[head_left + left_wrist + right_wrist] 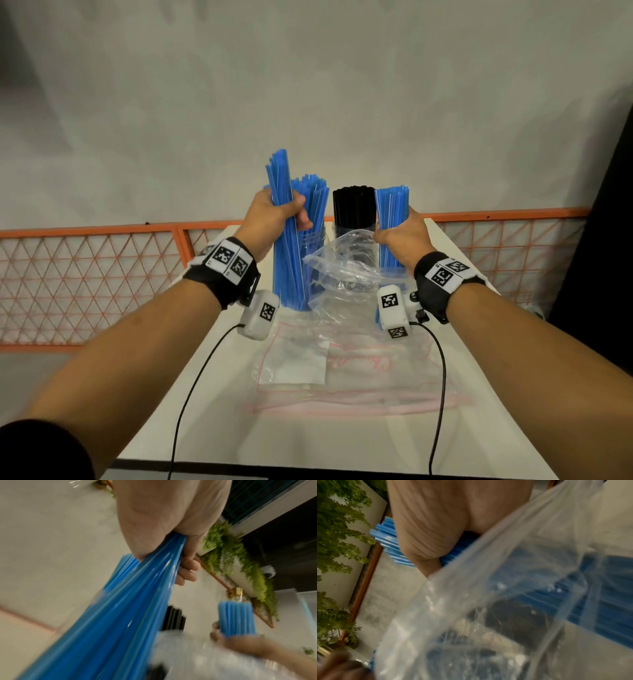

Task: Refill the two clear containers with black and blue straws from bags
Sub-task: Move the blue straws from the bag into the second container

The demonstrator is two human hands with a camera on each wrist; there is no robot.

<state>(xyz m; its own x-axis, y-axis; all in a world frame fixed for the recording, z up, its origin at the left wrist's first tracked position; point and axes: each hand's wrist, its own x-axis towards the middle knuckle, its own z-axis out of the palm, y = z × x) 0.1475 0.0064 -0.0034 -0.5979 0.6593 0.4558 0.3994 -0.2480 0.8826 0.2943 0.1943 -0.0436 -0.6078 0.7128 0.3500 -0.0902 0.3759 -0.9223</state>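
My left hand point(274, 216) grips a bundle of blue straws point(286, 240) upright, right in front of the left clear container point(313, 240), which holds more blue straws. In the left wrist view the fingers point(187, 568) curl round that bundle point(120, 608). My right hand point(400, 236) grips a second blue bundle point(392, 219) together with a clear plastic bag point(342, 263) that hangs round its lower part. The right clear container point(352, 222) behind the bag holds black straws point(353, 205). In the right wrist view the bag point(505, 601) covers most of the picture.
A second clear bag point(342, 370) with pink print lies flat on the white table point(205, 411) nearer to me. An orange mesh railing point(85, 281) runs behind and to both sides of the table. Black cables hang from both wrist cameras.
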